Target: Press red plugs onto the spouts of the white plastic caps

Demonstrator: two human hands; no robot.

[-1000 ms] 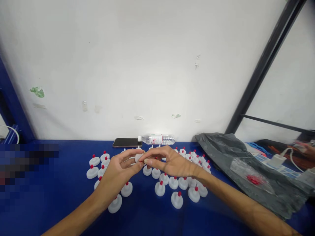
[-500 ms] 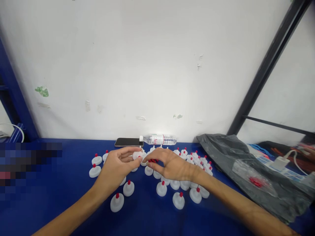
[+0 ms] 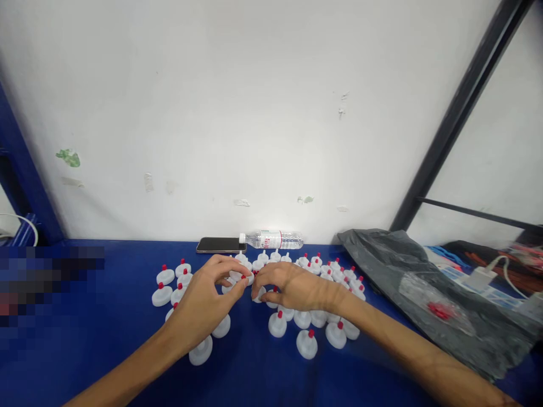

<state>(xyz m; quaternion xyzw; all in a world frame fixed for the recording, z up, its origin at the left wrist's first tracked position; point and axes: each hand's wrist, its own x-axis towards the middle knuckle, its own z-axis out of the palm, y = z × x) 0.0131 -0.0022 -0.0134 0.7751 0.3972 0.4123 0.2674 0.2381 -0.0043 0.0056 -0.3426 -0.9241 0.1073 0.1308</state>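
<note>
My left hand is closed, thumb and fingers pinching a white nozzle cap with a small red tip. Just right of it, my right hand bends down over the group of caps with its thumb and fingertips drawn together. Whatever sits between those fingertips is hidden or too small to name. White caps with red tips surround both hands, such as one in front and one at the left. Behind the hands stand several white caps with bare nozzles.
A black phone and a clear plastic bottle lie along the wall. On the right, a dark grey plastic bag bears a clear pouch of red pieces. Beyond it are a white charger and cables. The tabletop is blue.
My left hand has lowered the cap slightly and moved it a little right. My right hand's fingers have curled downward and drawn closer together among the caps.
</note>
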